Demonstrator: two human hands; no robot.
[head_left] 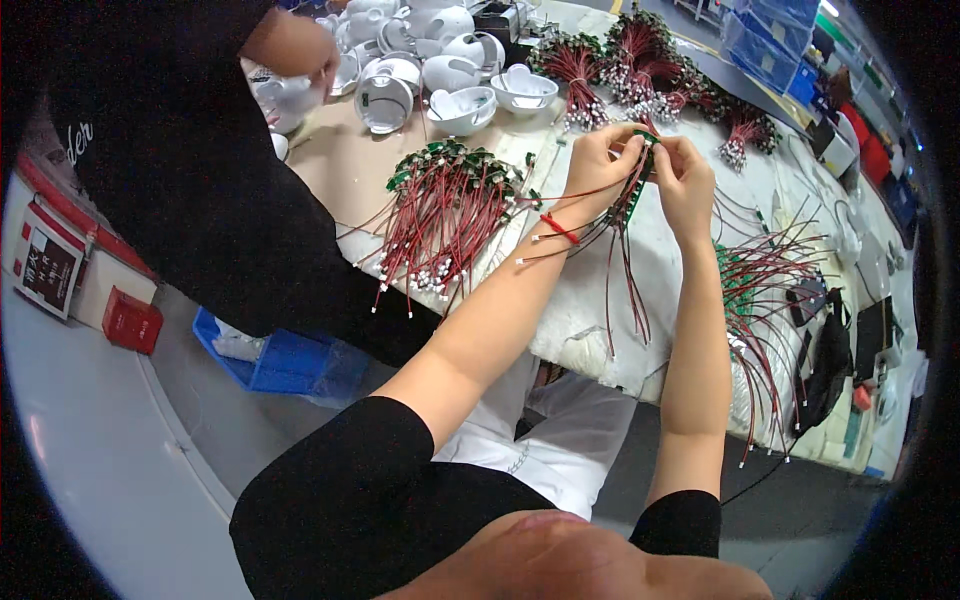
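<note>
My left hand (600,160) and my right hand (685,185) meet above the workbench and together pinch a strip of small green circuit boards (632,195). Red and black wire leads (625,285) hang down from the strip. A red band circles my left wrist. To the left lies a heap of the same green boards with red wires (445,215). Another spread of wired boards (765,290) lies to the right of my right forearm.
White dome-shaped plastic housings (450,75) crowd the far left of the bench, where another person in black (190,170) handles one. Bundles of red wires (650,65) lie at the back. A blue bin (285,360) sits on the floor; blue crates (765,40) stand far right.
</note>
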